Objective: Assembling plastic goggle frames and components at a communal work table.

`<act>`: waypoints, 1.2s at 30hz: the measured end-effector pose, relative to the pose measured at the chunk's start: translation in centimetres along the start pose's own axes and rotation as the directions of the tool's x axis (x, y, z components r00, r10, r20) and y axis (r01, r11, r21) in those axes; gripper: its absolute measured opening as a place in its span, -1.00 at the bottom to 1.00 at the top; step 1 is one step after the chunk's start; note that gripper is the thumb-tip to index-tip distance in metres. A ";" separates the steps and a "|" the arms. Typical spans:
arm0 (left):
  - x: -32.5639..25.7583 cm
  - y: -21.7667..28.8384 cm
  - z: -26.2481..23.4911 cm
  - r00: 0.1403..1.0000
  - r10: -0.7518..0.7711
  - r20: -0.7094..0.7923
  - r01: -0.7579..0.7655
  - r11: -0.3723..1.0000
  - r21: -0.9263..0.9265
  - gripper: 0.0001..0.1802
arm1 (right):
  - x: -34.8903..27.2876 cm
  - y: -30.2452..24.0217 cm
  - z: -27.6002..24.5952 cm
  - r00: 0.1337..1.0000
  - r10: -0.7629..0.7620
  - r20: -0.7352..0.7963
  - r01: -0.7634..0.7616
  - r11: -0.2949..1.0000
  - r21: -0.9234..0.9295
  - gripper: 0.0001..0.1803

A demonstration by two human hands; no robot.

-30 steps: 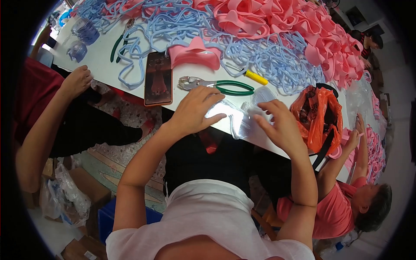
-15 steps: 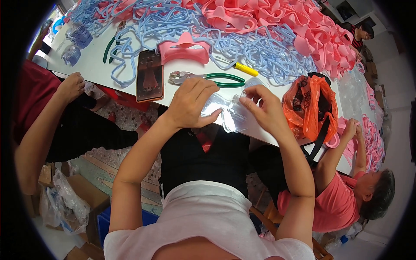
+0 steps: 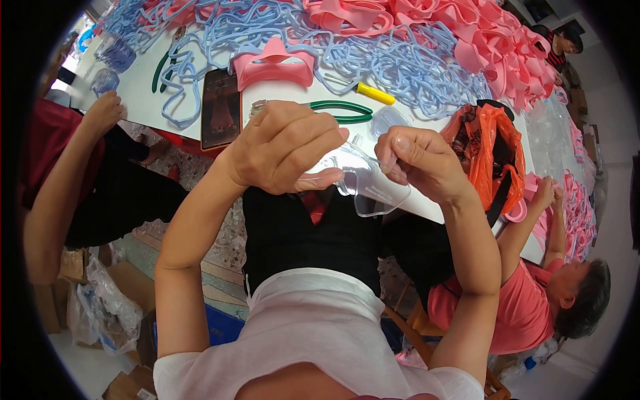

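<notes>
Over the table's near edge, my left hand (image 3: 283, 147) is closed on a clear plastic lens (image 3: 385, 195) with rounded edges and a nose notch. Light glares off its surface. At its upper right, my right hand (image 3: 425, 161) has thumb and fingers pinched together; whatever is between them is too small or transparent to make out. Just beyond my left hand lie pliers with green handles (image 3: 343, 112), their jaws partly covered by that hand. Another clear plastic piece (image 3: 389, 121) rests on the table between my hands and a yellow-handled screwdriver (image 3: 375, 93).
A pink mask frame (image 3: 275, 69) and a phone (image 3: 221, 110) lie on the white table. Tangled blue straps (image 3: 400, 67) and heaped pink frames (image 3: 487, 57) fill the far side. At right stands an orange plastic bag (image 3: 490, 153). Co-workers sit on both sides.
Both hands have come up off the tabletop with the lens, which is now tilted. My right fingers have gone from spread to pinched. The co-worker's hand at left has shifted toward stacked clear pieces.
</notes>
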State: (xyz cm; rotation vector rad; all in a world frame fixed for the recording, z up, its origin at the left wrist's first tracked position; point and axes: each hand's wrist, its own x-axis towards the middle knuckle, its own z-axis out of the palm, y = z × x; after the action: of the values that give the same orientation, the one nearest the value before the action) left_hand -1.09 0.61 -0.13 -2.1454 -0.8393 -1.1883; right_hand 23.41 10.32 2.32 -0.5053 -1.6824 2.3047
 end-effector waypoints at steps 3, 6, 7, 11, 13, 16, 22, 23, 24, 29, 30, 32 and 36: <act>-0.4 0.4 0.1 0.999 0.031 -0.039 -0.031 1.000 0.002 -0.56 | 0.2 0.3 0.0 0.995 -0.034 0.088 0.033 0.999 0.019 -0.58; -0.9 0.6 -0.1 0.998 0.058 -0.012 -0.057 0.998 0.036 -0.60 | 0.4 0.9 -0.1 0.994 0.039 0.100 -0.043 0.998 0.041 -0.57; -1.1 0.5 0.0 0.998 0.058 -0.010 -0.057 0.998 0.039 -0.60 | 0.5 0.8 -0.1 0.994 0.039 0.104 -0.043 0.998 0.040 -0.57; -1.7 0.4 0.6 0.992 0.117 -0.047 -0.115 0.992 0.043 -0.63 | 0.6 1.9 -0.2 0.978 0.119 0.174 -0.141 0.983 0.118 -0.58; -1.5 0.3 0.5 0.989 0.136 -0.056 -0.135 0.990 0.027 -0.64 | 0.4 1.7 -0.2 0.959 0.181 0.218 -0.207 0.973 0.102 -0.60; -1.0 0.2 -0.7 0.996 -0.032 0.083 0.022 0.992 0.121 -0.50 | 0.6 -1.0 0.9 0.986 -0.122 -0.111 0.069 0.917 -0.393 -0.64; -1.3 -1.0 0.9 0.852 -0.504 0.145 0.485 0.862 0.148 -0.47 | -0.9 -1.8 4.0 0.764 -0.454 0.458 0.515 0.003 -0.857 -0.58; -1.3 -1.2 0.9 0.848 -0.516 0.120 0.498 0.853 0.156 -0.46 | -1.0 -0.5 4.6 0.808 -0.356 0.470 0.529 0.086 -0.844 -0.44; -1.3 -1.3 1.1 0.844 -0.528 0.094 0.511 0.844 0.163 -0.46 | -0.8 0.0 4.5 0.810 -0.356 0.465 0.523 0.083 -0.848 -0.44; -0.9 1.8 2.0 0.839 -0.504 0.207 0.510 0.860 0.025 -0.46 | 0.6 0.0 3.9 0.835 -0.536 0.121 0.138 -0.009 -0.990 -0.42; -0.7 2.6 2.2 0.849 -0.481 0.219 0.503 0.863 -0.053 -0.47 | 0.9 0.2 4.1 0.878 -0.474 0.061 0.075 0.010 -0.997 -0.42; -0.7 3.2 2.5 0.826 -0.481 0.295 0.518 0.854 -0.058 -0.37 | 0.5 1.0 3.3 0.890 -0.455 0.037 0.060 0.036 -0.998 -0.48; -1.8 2.1 2.6 0.768 -0.567 0.298 0.611 0.787 -0.079 -0.08 | -0.2 1.2 -0.7 0.842 -0.480 -0.245 -0.258 0.041 -0.965 -0.57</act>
State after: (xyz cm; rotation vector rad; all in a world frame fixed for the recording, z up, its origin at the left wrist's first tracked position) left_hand 1.07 0.60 -3.19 -2.2803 -1.6895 -1.3181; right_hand 23.85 10.50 0.97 -1.0255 -2.5692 0.2150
